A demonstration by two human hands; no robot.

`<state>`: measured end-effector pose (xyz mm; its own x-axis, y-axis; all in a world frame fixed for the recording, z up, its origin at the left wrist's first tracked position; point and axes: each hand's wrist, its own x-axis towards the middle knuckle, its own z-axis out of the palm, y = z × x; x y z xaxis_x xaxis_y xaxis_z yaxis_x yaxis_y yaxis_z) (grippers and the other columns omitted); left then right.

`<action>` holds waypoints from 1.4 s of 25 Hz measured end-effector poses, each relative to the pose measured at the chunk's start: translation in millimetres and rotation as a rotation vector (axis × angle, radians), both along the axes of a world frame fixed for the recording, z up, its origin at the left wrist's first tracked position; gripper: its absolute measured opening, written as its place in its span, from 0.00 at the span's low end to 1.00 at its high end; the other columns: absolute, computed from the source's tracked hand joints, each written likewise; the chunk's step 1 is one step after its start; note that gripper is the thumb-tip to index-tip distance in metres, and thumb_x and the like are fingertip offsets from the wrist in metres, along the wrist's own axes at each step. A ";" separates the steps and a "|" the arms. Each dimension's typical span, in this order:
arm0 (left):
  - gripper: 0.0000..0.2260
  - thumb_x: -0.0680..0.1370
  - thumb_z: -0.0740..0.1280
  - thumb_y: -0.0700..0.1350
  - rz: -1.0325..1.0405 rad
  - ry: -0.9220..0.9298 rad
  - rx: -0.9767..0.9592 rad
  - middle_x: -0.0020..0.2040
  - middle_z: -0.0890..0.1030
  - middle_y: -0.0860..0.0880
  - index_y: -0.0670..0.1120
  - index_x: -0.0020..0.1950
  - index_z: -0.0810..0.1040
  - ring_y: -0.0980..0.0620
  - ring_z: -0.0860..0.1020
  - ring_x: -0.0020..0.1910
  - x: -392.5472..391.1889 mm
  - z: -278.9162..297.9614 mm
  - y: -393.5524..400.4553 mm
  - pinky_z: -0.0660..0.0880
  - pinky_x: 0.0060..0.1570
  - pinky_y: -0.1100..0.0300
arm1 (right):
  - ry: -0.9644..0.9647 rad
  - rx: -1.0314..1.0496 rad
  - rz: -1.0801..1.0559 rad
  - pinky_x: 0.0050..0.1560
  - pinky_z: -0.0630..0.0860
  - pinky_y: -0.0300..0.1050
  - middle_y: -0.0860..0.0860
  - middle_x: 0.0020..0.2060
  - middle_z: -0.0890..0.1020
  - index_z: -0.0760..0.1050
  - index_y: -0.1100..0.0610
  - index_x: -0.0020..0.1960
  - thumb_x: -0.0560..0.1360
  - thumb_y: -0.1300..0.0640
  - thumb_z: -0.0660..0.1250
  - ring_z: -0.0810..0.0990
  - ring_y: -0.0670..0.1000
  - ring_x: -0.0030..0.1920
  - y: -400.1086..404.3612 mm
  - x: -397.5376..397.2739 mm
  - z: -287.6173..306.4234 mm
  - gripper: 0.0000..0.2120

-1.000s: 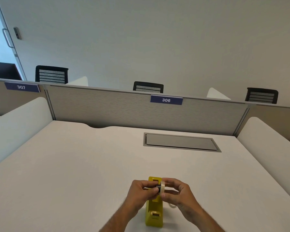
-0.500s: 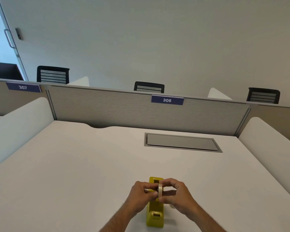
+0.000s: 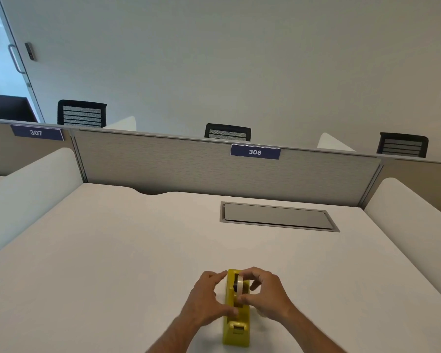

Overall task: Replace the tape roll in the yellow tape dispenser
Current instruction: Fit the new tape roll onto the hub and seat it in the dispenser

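Observation:
The yellow tape dispenser [image 3: 236, 336] stands on the white desk near the front edge, its cutter end toward me. A pale tape roll [image 3: 239, 285] with a dark core sits upright in the dispenser's slot. My right hand [image 3: 267, 294] pinches the roll, index finger over its top and thumb at its near side. My left hand [image 3: 205, 299] rests against the dispenser's left side, with the index tip at the far corner and the thumb on the near rim.
The white desk [image 3: 112, 263] has a grey flap cover [image 3: 278, 216] set into it at the back right. A grey partition [image 3: 163, 161] labelled 306 closes the far edge. White rounded dividers stand on the left [image 3: 28, 184] and right [image 3: 405, 207].
The tape roll was held above the dispenser between both hands; now it is lowered into the slot. My left hand has let go of the core and moved to the dispenser's side.

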<state>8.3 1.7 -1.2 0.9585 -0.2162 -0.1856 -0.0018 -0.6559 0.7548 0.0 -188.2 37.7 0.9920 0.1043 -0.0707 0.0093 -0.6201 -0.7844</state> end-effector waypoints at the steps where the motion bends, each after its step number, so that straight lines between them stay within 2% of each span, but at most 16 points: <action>1: 0.49 0.60 0.80 0.62 -0.036 0.002 0.039 0.69 0.69 0.56 0.60 0.77 0.62 0.54 0.73 0.60 0.5 -1.3 0.0 0.75 0.58 0.63 | 0.000 -0.017 -0.003 0.45 0.78 0.37 0.43 0.48 0.83 0.78 0.44 0.53 0.60 0.55 0.81 0.79 0.46 0.46 0.9 1.1 -1.5 0.24; 5: 0.50 0.62 0.80 0.62 -0.089 0.010 0.119 0.75 0.68 0.55 0.62 0.79 0.57 0.52 0.71 0.68 0.9 -5.9 -3.0 0.74 0.68 0.54 | -0.020 -0.119 -0.003 0.50 0.78 0.42 0.40 0.50 0.81 0.77 0.41 0.54 0.61 0.51 0.79 0.77 0.44 0.48 1.5 3.2 -9.8 0.24; 9: 0.50 0.63 0.80 0.62 -0.079 0.005 0.142 0.77 0.66 0.58 0.63 0.78 0.56 0.53 0.71 0.70 1.4 -10.0 -2.5 0.73 0.69 0.52 | -0.063 -0.173 -0.026 0.50 0.73 0.37 0.42 0.53 0.79 0.76 0.40 0.58 0.61 0.48 0.78 0.75 0.43 0.50 2.2 2.8 -16.6 0.26; 14: 0.49 0.63 0.79 0.63 -0.083 -0.023 0.175 0.76 0.68 0.60 0.65 0.78 0.57 0.54 0.72 0.70 1.9 -9.3 -3.0 0.74 0.67 0.53 | -0.106 -0.165 -0.012 0.59 0.75 0.44 0.41 0.58 0.77 0.78 0.43 0.60 0.63 0.52 0.79 0.73 0.45 0.57 3.2 6.0 -20.2 0.27; 23: 0.49 0.63 0.78 0.65 -0.073 -0.003 0.242 0.74 0.72 0.57 0.67 0.77 0.54 0.51 0.74 0.69 1.4 -7.6 -6.3 0.75 0.66 0.51 | -0.102 -0.256 -0.008 0.52 0.76 0.37 0.44 0.55 0.71 0.77 0.45 0.62 0.63 0.46 0.78 0.73 0.45 0.54 2.3 8.6 -25.1 0.28; 29: 0.49 0.63 0.78 0.64 -0.086 -0.010 0.235 0.76 0.69 0.57 0.65 0.78 0.55 0.52 0.71 0.70 2.6 -8.7 -5.3 0.73 0.68 0.50 | -0.133 -0.236 0.001 0.53 0.77 0.38 0.43 0.55 0.72 0.78 0.44 0.60 0.65 0.42 0.75 0.73 0.44 0.55 -1.1 6.5 -26.3 0.25; 35: 0.46 0.65 0.79 0.59 -0.114 -0.040 0.144 0.77 0.65 0.56 0.59 0.78 0.60 0.52 0.71 0.69 3.9 -6.0 -7.2 0.74 0.68 0.54 | -0.202 -0.264 0.056 0.55 0.68 0.34 0.36 0.58 0.78 0.80 0.43 0.58 0.66 0.46 0.74 0.71 0.41 0.57 -1.8 6.5 -26.3 0.20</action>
<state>12.2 -5.5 -7.3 0.9365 -0.2981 -0.1845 -0.1109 -0.7511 0.6508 6.5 -190.0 11.4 0.9820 0.1633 0.0947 0.1879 -0.7959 -0.5755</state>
